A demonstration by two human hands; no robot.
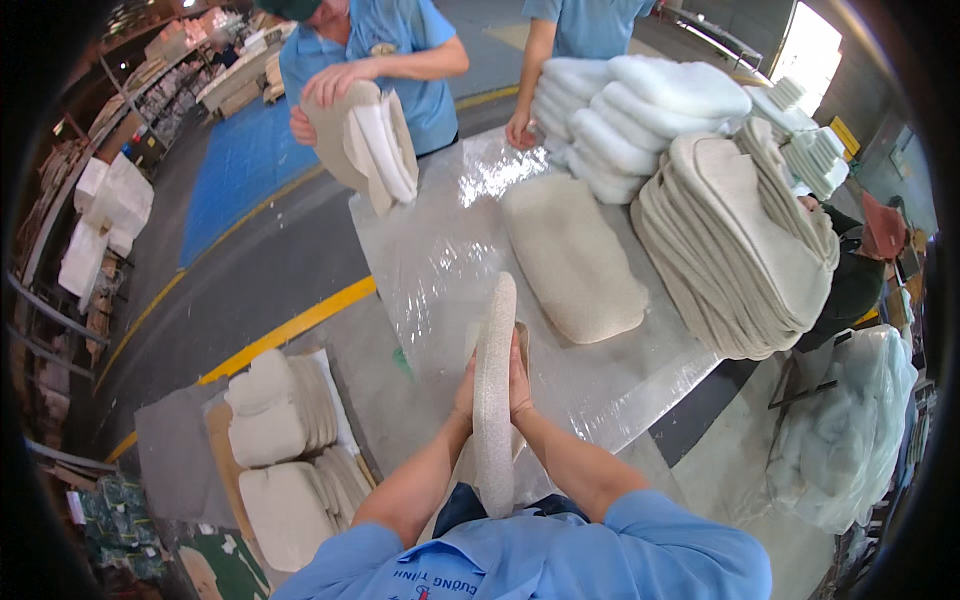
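A thick beige fabric-covered cushion [494,390] stands on edge in front of my body, its narrow side toward me. My left hand [464,392] presses on its left face and my right hand [519,380] on its right face, so it is gripped between them. The fingertips are partly hidden by it. Part of another beige layer shows just beyond my right hand. Past it, a flat beige cushion [575,258] lies on the plastic-covered table [440,240].
Stacked beige covers [735,245] and white padding [640,110] fill the table's far right. Across it, one person holds several layered pads [365,145]; another person's hand [520,130] rests by the padding. Beige pad stacks [285,410] stand low left. A plastic-wrapped bundle [845,430] is at right.
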